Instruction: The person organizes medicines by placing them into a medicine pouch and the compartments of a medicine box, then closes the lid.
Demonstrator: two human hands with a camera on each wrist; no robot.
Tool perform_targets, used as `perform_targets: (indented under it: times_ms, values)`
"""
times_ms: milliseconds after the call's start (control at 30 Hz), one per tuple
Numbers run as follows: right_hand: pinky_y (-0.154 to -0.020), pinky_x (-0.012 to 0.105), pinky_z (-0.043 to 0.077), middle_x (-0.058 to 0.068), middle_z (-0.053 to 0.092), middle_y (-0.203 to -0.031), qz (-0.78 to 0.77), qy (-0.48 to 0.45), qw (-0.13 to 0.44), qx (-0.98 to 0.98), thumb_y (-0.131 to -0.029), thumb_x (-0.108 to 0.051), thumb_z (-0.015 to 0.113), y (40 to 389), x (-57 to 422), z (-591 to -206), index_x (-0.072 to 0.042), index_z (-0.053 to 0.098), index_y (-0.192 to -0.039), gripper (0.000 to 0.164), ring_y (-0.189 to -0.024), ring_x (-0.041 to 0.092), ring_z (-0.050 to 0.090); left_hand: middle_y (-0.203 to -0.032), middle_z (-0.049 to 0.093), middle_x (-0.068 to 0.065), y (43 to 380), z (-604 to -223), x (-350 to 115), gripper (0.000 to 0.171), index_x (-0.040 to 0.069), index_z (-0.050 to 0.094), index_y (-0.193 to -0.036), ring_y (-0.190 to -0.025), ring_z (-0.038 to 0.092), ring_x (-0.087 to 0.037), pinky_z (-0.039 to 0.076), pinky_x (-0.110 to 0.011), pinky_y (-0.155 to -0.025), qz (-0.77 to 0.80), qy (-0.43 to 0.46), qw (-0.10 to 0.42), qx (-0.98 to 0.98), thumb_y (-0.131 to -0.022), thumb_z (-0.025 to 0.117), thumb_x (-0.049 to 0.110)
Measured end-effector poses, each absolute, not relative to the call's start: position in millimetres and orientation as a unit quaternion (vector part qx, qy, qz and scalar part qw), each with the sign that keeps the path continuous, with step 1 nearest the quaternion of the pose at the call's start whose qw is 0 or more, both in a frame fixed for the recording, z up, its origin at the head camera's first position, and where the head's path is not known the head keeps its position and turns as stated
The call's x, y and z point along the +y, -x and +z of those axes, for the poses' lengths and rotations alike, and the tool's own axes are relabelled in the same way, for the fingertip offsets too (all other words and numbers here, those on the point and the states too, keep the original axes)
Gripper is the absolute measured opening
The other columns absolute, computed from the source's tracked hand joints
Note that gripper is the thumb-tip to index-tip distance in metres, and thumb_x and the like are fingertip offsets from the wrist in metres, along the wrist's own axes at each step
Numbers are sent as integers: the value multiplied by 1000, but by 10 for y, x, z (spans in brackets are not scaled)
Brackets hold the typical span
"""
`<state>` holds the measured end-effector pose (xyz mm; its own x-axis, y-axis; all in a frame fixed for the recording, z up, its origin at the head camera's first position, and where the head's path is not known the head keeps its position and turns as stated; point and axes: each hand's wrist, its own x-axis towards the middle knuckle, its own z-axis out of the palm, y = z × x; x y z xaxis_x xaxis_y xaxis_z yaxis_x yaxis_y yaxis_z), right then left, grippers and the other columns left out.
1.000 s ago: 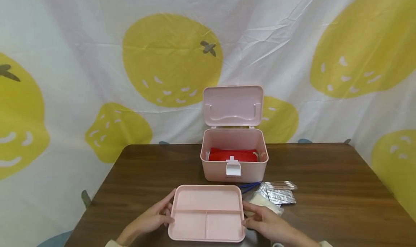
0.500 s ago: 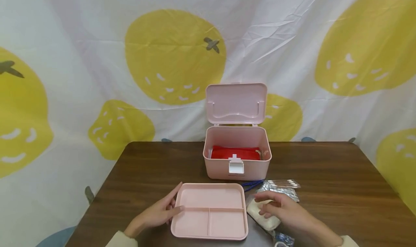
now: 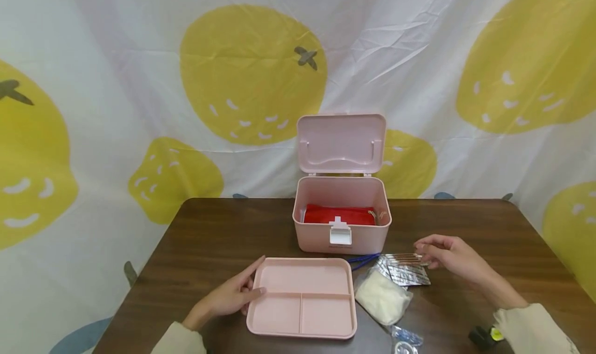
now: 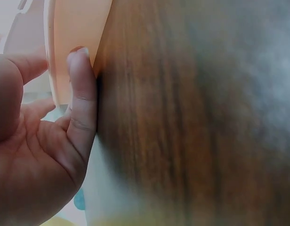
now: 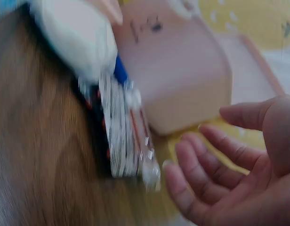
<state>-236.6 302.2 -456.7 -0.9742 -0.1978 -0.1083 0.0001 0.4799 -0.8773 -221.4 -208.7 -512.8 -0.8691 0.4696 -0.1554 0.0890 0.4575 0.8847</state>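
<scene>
In the head view, my left hand (image 3: 228,295) holds the left side of a pink divided tray (image 3: 304,276), thumb over the rim and fingers along the outer wall. The left wrist view shows fingertips against that tray wall (image 4: 72,28). Out to the right, my right hand (image 3: 453,255) has loosely bent fingers with nothing between them. Its fingertips come right by a pack of cotton swabs (image 3: 404,259), which lies over silver foil packets (image 3: 412,276). Closer in sits a bagged white pad (image 3: 383,298). The right wrist view shows the swabs (image 5: 141,127) beside the spread fingers.
Behind the tray stands a pink box (image 3: 342,239), lid (image 3: 342,144) raised, with a red pouch (image 3: 340,214) inside. Blue tweezers-like sticks (image 3: 363,261) lie before it. A small clear packet with a white ring (image 3: 404,348) and a black-and-yellow item (image 3: 486,337) lie near the front.
My right hand has let go of the tray's right side and moved right and away, past the white pad to the swabs. The left hand stays at the tray, its thumb now over the rim.
</scene>
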Motion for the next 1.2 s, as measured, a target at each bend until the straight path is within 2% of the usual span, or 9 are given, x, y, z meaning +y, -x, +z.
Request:
perform_targets:
  times_ms: [300,467,600,733,867,1033,1200]
  values:
    - [-69,36,59,24,63,-113,-468,-46,112,875,-101,-28,55,2547,3246,-4734,11,56,-124,45,-88,21,65,-83,50,-7,2229,-5130,-2072,76,18,18,-159,-55,55,-16,52,-30,-49,498,-160,192,831,-98,63,19]
    - [-71,39,60,18,66,-101,-530,-57,136,835,-100,-19,56,2569,3267,-4810,17,47,-123,44,-81,24,70,-83,49,-8,2244,-5142,-2092,77,18,19,-159,-55,55,-16,52,-30,-50,500,-158,199,828,-98,64,20]
    - [-70,38,60,11,68,-90,-552,-65,142,819,-96,-12,62,2589,3235,-4862,20,44,-123,45,-75,22,71,-82,49,-8,2249,-5154,-2105,77,18,18,-159,-55,55,-16,52,-30,-49,502,-161,204,825,-98,64,20]
    - [-70,35,60,7,69,-87,-558,-76,138,815,-92,-7,67,2588,3221,-4907,21,44,-126,50,-74,19,70,-82,50,-8,2249,-5158,-2096,78,18,18,-160,-55,56,-16,53,-29,-50,502,-165,210,823,-97,64,21]
    - [-73,32,60,6,70,-89,-585,-66,135,797,-91,-5,66,2570,3252,-4946,23,40,-131,55,-77,16,70,-83,50,-8,2249,-5153,-2084,78,18,18,-160,-56,56,-16,53,-29,-50,499,-165,209,825,-97,64,21]
    - [-80,28,58,4,70,-99,-633,-31,157,758,-95,-4,62,2551,3321,-4964,25,31,-138,60,-86,10,68,-82,50,-8,2251,-5147,-2084,77,18,19,-159,-56,56,-17,53,-30,-49,499,-162,204,827,-97,65,20]
    - [-83,26,56,-2,69,-104,-661,-3,184,728,-96,-2,59,2527,3399,-4985,24,34,-138,56,-93,7,67,-81,51,-8,2255,-5140,-2093,77,19,19,-159,-56,56,-17,53,-31,-50,500,-161,204,826,-97,65,21]
